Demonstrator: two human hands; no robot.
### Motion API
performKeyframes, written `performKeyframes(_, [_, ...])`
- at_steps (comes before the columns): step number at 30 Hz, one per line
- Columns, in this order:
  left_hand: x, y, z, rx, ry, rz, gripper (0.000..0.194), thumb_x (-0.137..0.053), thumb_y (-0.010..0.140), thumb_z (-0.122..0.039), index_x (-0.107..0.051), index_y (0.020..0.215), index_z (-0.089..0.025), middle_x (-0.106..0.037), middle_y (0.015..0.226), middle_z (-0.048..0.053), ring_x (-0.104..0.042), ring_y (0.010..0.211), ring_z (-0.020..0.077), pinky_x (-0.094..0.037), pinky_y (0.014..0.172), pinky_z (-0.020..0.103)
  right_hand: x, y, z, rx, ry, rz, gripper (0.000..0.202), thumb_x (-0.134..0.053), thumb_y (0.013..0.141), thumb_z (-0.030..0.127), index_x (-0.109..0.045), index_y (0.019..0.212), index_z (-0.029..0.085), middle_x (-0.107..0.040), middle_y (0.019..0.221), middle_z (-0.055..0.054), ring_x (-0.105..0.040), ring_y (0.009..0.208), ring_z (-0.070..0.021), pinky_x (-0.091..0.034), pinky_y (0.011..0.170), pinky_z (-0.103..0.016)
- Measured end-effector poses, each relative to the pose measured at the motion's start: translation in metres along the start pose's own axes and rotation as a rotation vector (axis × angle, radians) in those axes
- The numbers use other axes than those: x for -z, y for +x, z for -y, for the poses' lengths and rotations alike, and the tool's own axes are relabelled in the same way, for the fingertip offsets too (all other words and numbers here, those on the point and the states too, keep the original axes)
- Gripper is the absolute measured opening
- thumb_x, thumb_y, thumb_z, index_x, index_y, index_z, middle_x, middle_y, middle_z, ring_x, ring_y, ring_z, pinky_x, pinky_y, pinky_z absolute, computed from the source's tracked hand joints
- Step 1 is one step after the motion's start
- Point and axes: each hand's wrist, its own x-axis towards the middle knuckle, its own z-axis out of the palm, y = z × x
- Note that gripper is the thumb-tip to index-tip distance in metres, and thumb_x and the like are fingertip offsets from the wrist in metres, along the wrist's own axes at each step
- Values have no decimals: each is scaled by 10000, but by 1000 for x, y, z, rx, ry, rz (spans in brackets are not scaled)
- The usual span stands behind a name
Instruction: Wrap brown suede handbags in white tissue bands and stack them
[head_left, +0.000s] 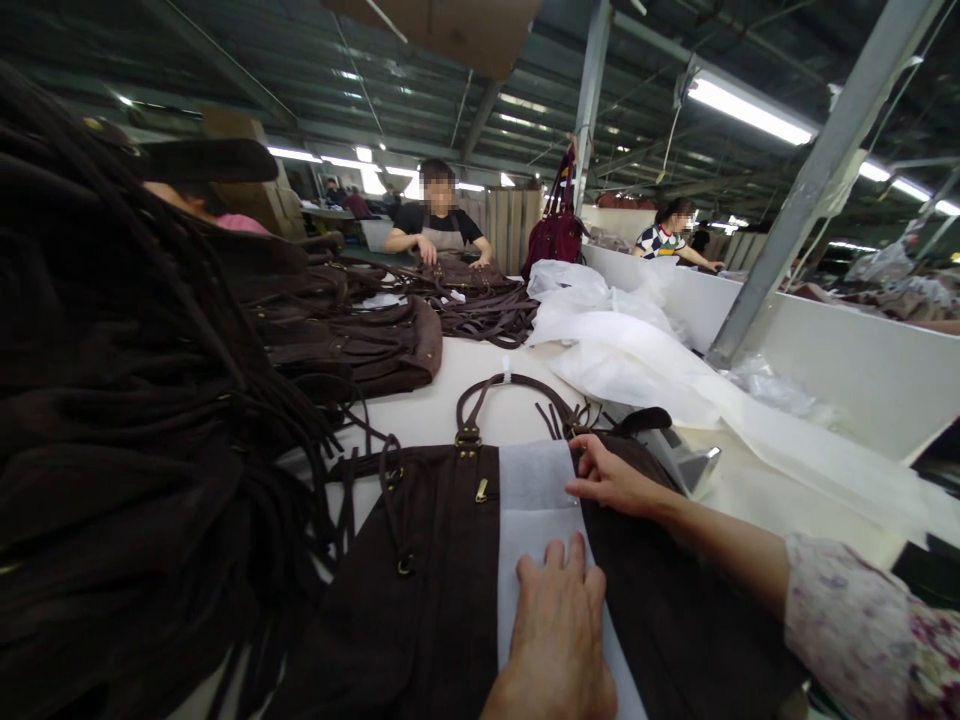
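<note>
A dark brown handbag (450, 580) lies flat on the table in front of me, its looped handle (525, 380) pointing away. A white strip of paper or thin sheet (536, 475) runs down the middle of the bag, with a crease across its upper part. My left hand (555, 620) rests flat on the strip's lower part, fingers spread. At the strip's upper right edge is my right hand (611, 478), thumb and forefinger apart and touching the edge. A brass zip pull (481, 490) shows left of the strip.
Brown bags with dangling straps (150, 420) are heaped high on my left. More bags (360, 340) lie farther along the table. White sheets (645, 350) spread over the right side, near a slanted metal post (817, 190). Co-workers (442, 225) are at the far end and beyond the partition.
</note>
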Motion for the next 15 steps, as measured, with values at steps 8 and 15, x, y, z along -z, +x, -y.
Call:
performKeyframes(8, [-3, -2, -2, 11, 13, -10, 561, -513, 772, -328, -515, 1294, -122, -287, 1518, 202, -364, 1286, 376, -313, 982, 592, -10, 1, -2, 26, -145, -55, 582, -763, 654, 247, -421, 1123, 207, -461, 779, 59, -475, 679, -116, -380, 650, -239])
performKeyframes(15, [-3, 11, 13, 2, -17, 30, 524, -520, 732, -322, -555, 1240, -197, -269, 1544, 138, -444, 1216, 371, -396, 889, 593, 6, 14, 2, -118, -114, -140, 221, -345, 928, 201, -423, 1135, 196, -529, 716, 35, -491, 485, -98, -360, 496, -224])
